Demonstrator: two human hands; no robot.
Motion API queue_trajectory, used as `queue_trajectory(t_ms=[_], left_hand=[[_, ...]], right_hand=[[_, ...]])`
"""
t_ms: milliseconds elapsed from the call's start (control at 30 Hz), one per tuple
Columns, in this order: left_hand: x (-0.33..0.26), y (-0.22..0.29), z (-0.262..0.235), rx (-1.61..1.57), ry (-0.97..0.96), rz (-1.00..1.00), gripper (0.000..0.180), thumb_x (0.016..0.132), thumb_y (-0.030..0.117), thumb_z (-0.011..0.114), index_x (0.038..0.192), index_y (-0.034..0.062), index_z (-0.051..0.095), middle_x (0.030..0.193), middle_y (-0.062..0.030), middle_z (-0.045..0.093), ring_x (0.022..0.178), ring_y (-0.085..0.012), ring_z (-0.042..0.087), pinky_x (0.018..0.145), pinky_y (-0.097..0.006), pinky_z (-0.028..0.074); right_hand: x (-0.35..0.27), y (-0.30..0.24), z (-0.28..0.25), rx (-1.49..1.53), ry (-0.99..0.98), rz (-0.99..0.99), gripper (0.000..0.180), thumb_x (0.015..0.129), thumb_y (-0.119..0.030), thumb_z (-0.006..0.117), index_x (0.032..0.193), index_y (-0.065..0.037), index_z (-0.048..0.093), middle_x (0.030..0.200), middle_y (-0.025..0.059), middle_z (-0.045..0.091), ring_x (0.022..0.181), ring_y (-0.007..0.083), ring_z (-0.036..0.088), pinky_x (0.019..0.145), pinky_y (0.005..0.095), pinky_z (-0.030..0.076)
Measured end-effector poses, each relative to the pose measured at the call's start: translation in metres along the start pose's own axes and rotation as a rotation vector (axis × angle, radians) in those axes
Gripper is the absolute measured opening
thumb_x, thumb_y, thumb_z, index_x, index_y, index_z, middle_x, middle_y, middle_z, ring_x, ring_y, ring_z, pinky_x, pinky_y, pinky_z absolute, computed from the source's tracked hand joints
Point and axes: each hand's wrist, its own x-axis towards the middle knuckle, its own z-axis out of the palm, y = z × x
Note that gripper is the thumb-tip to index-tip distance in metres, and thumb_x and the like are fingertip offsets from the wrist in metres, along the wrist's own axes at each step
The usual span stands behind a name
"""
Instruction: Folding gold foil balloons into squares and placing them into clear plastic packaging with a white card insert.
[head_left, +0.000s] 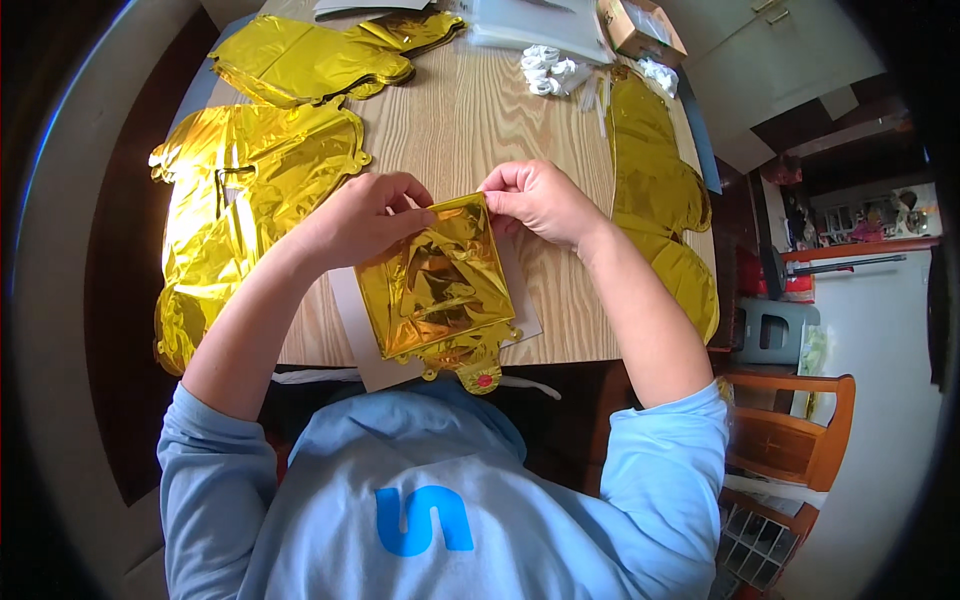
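Observation:
A flat gold foil balloon (437, 275), folded into a rough square, lies on a pale sheet of card (352, 325) near the table's front edge. Its scalloped end with a small red spot hangs toward me, past the edge. My left hand (372, 218) is closed at the foil's far left corner, fingers curled over its top edge. With thumb and forefinger, my right hand (540, 203) pinches the far right corner. Creases run across the middle of the folded foil.
More flat gold balloons lie at the left (245, 200), far left (310, 60) and right (655, 190) of the wooden table (470, 120). At the back are clear plastic bags (540, 28), white bundles (550, 72) and a cardboard box (640, 30). A wooden chair (790, 430) stands right.

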Motion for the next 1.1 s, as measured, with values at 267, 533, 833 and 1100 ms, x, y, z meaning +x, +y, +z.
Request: queue_trajectory(t_ms=[267,533,833,1100], left_hand=[[0.004,0.002,0.005,0.1,0.1,0.02,0.023,0.101,0.021,0.062,0.102,-0.0014,0.068,0.078,-0.0011,0.065,0.072,-0.0073,0.058,0.066,-0.026,0.049],[0.007,-0.008,0.005,0.07,0.106,0.048,0.025,0.101,0.022,0.061,0.104,-0.0011,0.069,0.079,-0.0048,0.067,0.071,-0.011,0.061,0.068,-0.028,0.051],[0.005,-0.009,0.008,0.101,0.115,0.049,0.023,0.099,0.02,0.063,0.105,-0.0013,0.069,0.08,-0.0066,0.069,0.073,-0.0116,0.063,0.069,-0.029,0.052],[0.0,-0.017,0.029,0.312,0.348,0.227,0.025,0.098,0.019,0.065,0.117,0.0038,0.063,0.086,-0.0116,0.067,0.075,-0.0237,0.067,0.072,-0.035,0.053]], right_hand=[[-0.008,-0.018,0.011,-0.084,0.035,0.185,0.013,0.1,-0.016,0.063,0.101,-0.004,0.069,0.091,0.0015,0.074,0.071,0.0078,0.07,0.063,0.0206,0.051],[-0.017,-0.026,0.009,-0.141,-0.159,0.348,0.024,0.099,-0.016,0.062,0.118,-0.004,0.071,0.098,0.0038,0.076,0.065,0.0067,0.069,0.054,0.0171,0.046],[-0.017,-0.023,0.01,-0.143,-0.107,0.36,0.017,0.096,-0.014,0.065,0.105,-0.002,0.072,0.093,0.0039,0.075,0.057,0.0067,0.064,0.051,0.0193,0.046],[-0.017,-0.026,0.015,-0.228,-0.028,0.315,0.015,0.096,-0.013,0.065,0.092,0.001,0.071,0.083,0.004,0.07,0.055,0.0066,0.056,0.052,0.0222,0.048]])
